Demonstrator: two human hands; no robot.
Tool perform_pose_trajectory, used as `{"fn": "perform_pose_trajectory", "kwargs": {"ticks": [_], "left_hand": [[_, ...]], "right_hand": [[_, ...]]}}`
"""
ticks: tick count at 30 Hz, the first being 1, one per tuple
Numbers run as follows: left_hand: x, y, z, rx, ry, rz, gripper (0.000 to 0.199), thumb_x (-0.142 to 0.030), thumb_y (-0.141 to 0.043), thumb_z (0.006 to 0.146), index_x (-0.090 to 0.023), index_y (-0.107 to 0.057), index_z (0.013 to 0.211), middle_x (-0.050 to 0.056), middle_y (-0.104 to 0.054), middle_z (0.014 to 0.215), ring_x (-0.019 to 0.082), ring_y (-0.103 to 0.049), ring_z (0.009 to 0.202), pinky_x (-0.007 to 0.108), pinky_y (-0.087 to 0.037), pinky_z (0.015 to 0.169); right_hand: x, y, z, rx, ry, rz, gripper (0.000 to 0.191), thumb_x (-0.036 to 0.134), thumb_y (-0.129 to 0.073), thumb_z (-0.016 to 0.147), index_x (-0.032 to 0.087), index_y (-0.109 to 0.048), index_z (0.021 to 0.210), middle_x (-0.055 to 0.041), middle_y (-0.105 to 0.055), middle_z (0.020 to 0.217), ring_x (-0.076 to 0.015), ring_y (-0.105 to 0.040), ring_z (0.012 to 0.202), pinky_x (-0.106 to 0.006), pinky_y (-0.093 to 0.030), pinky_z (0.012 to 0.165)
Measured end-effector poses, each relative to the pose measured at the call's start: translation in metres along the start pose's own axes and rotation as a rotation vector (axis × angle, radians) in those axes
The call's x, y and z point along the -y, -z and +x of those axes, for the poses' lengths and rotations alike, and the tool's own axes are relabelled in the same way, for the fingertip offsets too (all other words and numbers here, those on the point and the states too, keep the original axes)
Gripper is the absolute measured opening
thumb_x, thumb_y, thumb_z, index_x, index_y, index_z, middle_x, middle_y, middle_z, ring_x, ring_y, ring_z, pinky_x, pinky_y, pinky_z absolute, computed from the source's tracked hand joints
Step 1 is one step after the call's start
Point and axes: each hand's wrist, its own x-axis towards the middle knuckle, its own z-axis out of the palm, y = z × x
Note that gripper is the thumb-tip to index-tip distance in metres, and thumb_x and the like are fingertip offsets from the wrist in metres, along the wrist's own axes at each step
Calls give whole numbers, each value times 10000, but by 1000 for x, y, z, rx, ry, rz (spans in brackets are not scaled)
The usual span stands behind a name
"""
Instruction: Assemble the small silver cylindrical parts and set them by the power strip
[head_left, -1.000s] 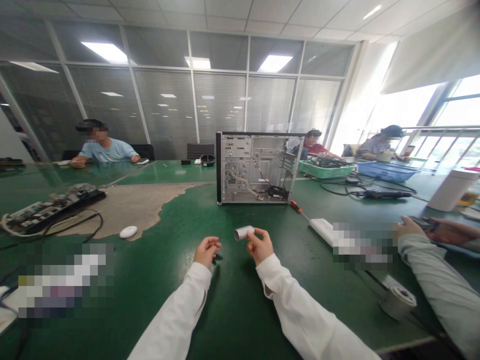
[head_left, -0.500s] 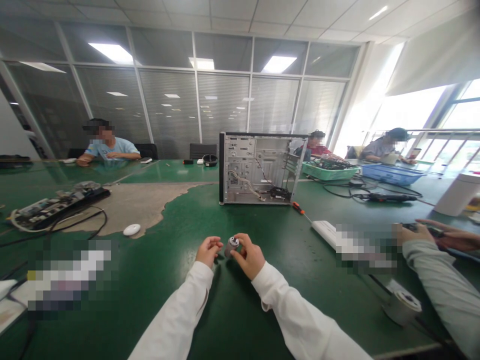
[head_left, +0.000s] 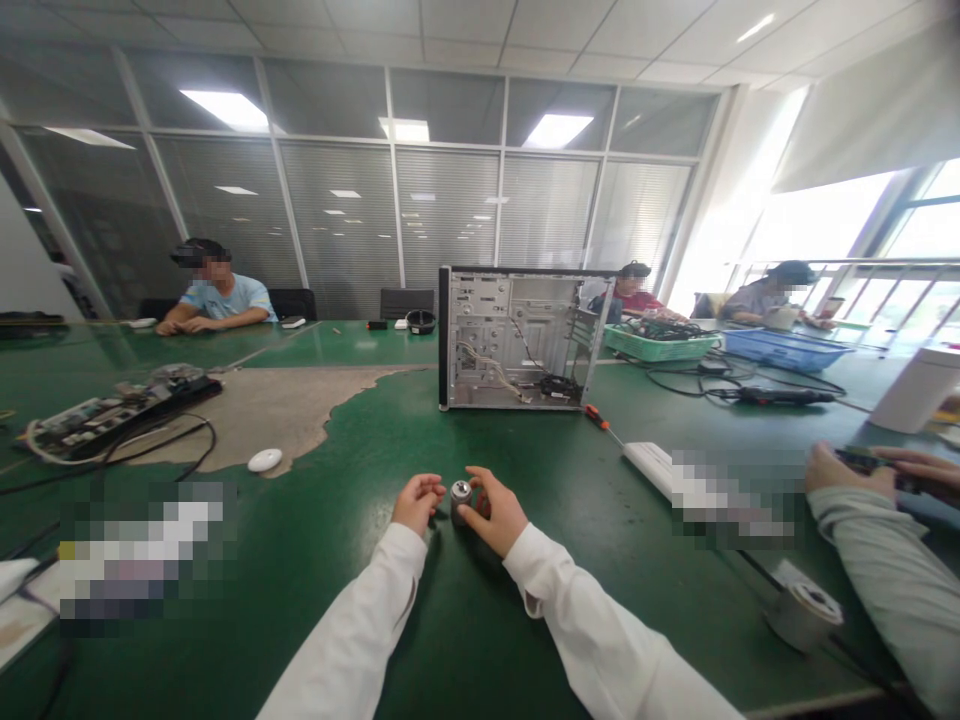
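A small grey metal cylinder [head_left: 460,502], with a lighter ring and dark centre on top, stands upright on the green table [head_left: 345,560]. My right hand [head_left: 495,510] is at its right side, thumb against the front and fingers curved round behind it. Just left of the cylinder, my left hand [head_left: 418,504] rests with loosely curled fingers, holding nothing and not touching it. Beyond both hands stands an open computer case [head_left: 517,340] with cables and a black part inside.
An orange-handled screwdriver [head_left: 597,418] and a white power strip [head_left: 652,470] lie right. Another cylinder [head_left: 806,610] sits near a co-worker's sleeve [head_left: 870,540]. A white oval object [head_left: 265,460] and a circuit assembly [head_left: 124,410] are left. Baskets [head_left: 664,345] and people are farther back.
The cylinder has gone from slightly tilted to upright and shifted a little left. My right fingers have loosened around it. The co-worker's hands at right have moved. My left hand has hardly moved.
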Motion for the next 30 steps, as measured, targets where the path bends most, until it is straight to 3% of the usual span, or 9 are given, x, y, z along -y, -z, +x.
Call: {"fn": "perform_pose_trajectory", "kwargs": {"ticks": [7,14,20,30], "left_hand": [[-7,-3,-5,68,-23,14,303,-24,-428,481,-132,-526,746,-2,-583,633,104,-535,561,196,-379,478],[-7,-8,-15,267,-259,279,398,-15,-497,501,-162,-526,871,26,-600,829,153,-539,789,239,-393,614],[-3,-11,-18,202,-371,413,324,-162,-605,544,-172,-522,857,40,-603,854,176,-546,797,253,-390,601],[-14,-10,-25,147,-604,549,308,-136,-607,529,-189,-519,819,11,-574,814,156,-537,772,264,-419,634]], "right_hand": [[5,3,1,-91,74,14,289,185,-478,669,191,-485,959,-25,-537,821,-97,-470,627,-222,-411,558],[9,5,1,-113,95,17,221,147,-454,679,188,-520,885,-22,-527,797,-93,-468,617,-217,-410,550],[14,8,0,-105,140,37,243,116,-458,661,193,-526,881,-21,-521,797,-94,-459,614,-216,-411,543],[20,10,-1,-72,199,94,431,26,-430,550,197,-500,939,-27,-506,845,-109,-458,668,-224,-421,573]]}}
